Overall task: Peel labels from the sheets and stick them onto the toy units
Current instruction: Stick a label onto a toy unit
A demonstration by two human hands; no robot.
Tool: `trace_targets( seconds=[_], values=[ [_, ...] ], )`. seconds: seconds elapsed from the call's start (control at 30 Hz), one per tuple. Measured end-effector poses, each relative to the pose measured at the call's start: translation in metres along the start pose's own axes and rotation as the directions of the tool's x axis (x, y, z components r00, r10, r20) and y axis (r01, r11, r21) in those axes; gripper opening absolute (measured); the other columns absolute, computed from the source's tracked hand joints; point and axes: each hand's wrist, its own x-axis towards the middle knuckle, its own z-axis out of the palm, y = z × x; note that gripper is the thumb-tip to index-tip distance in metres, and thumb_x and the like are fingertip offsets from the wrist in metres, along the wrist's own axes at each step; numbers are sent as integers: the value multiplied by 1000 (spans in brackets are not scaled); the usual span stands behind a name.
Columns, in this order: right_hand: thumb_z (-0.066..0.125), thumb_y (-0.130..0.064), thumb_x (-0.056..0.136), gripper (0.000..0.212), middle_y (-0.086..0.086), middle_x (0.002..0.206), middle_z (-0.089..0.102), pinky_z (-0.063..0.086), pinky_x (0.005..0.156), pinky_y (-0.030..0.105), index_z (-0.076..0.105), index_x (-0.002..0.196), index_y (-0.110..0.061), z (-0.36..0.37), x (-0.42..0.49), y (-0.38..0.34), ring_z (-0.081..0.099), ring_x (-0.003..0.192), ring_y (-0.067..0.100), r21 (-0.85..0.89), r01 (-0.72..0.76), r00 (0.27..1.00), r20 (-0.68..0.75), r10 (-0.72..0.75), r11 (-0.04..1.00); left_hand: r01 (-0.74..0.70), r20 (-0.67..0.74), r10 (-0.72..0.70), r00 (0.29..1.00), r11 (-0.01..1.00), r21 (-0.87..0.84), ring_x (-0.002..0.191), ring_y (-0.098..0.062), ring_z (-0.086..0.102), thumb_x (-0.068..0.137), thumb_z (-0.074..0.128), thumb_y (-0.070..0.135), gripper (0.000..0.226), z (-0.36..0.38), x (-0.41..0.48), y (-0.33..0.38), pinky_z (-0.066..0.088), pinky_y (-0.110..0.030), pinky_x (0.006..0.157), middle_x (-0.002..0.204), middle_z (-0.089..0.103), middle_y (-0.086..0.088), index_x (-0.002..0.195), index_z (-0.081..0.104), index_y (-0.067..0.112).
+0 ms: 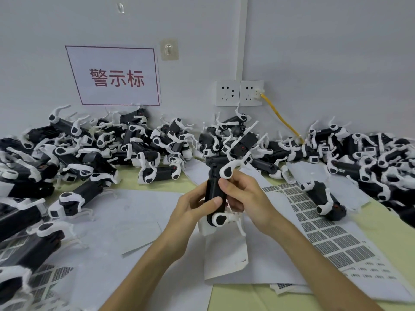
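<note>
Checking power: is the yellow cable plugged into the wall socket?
Plugged in: the yellow cable ends in a plug seated in the right socket.

Fingers [212,202] of the left hand [190,209] and right hand [244,196] cover much of the black plastic toy unit with white legs [213,189]. Print on the white sheet of grey rectangular labels [323,230] is too small to read.

both hands [224,198] around a toy unit [213,191]

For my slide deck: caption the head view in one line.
A toy unit held in the left hand and right hand, label sheet alongside, pile of units behind.
</note>
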Motion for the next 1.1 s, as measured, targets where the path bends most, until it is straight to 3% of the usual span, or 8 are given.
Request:
trace_targets(
  seconds=[0.27,0.43,0.7,0.8,0.87,0.93,1.0,1.1],
  values=[
    [61,-34,90,35,-9,64,39,26,48,18,52,98,-1,-1,-2,-2,32,51,6,-13,13,999,45,-13,1000,15,2,-15,1000,999,-31,117,-24,71,96,64,21,35,-2,1,-2,54,-20,90,125,74,-5,128,72,30],
    [53,-24,106,34,0,61,36,26,50,23,43,84,-1,-5,-3,-3,30,50,8,-13,21,999,50,-21,1000,99,23,-96,995,984,-146,104,-22,73,96,62,28,33,-2,1,0,55,-26,84,116,76,-8,125,73,16],
    [63,-28,90,34,0,54,44,27,48,21,51,58,-24,-3,2,0,34,49,11,-10,126,981,-150,-126,992,132,-91,-156,984,965,-226,91,-25,63,90,65,37,49,-2,6,-1,51,-29,70,102,70,-15,122,67,0],
    [67,-25,87,31,2,53,41,26,45,18,54,59,-22,-16,2,0,30,47,12,19,170,950,-271,-158,985,128,-179,-176,968,960,-250,99,-30,65,85,73,38,59,-7,8,-2,50,-40,82,107,73,-17,133,64,5],
    [69,-23,84,22,1,56,44,28,45,19,59,65,-20,-26,5,-1,32,48,13,-2,172,927,-338,-162,985,145,-233,-213,949,950,-278,102,-31,66,79,76,41,66,-11,9,-3,48,-44,88,109,75,-20,133,65,5],
    [70,-22,80,8,-2,71,59,37,51,22,72,88,-22,-35,7,-3,47,56,12,-14,119,946,-302,-118,993,196,-248,-287,925,922,-334,100,-33,69,77,66,46,65,-15,8,-2,52,-42,84,116,72,-28,126,70,3],
    [70,-23,80,40,-10,102,69,51,65,24,71,119,-30,-44,6,-5,62,76,7,-76,23,991,-133,-33,997,270,-188,-356,915,889,-369,88,-34,74,81,59,47,58,-18,10,-1,57,-35,68,112,73,-30,111,79,2],
    [70,-23,86,46,5,134,64,53,92,31,68,131,-29,-47,0,-9,66,112,17,-166,-70,990,112,89,984,396,-17,-435,900,833,-387,70,-33,75,97,44,53,64,-18,9,-1,52,-33,57,106,74,-30,95,83,3]
  ],
)
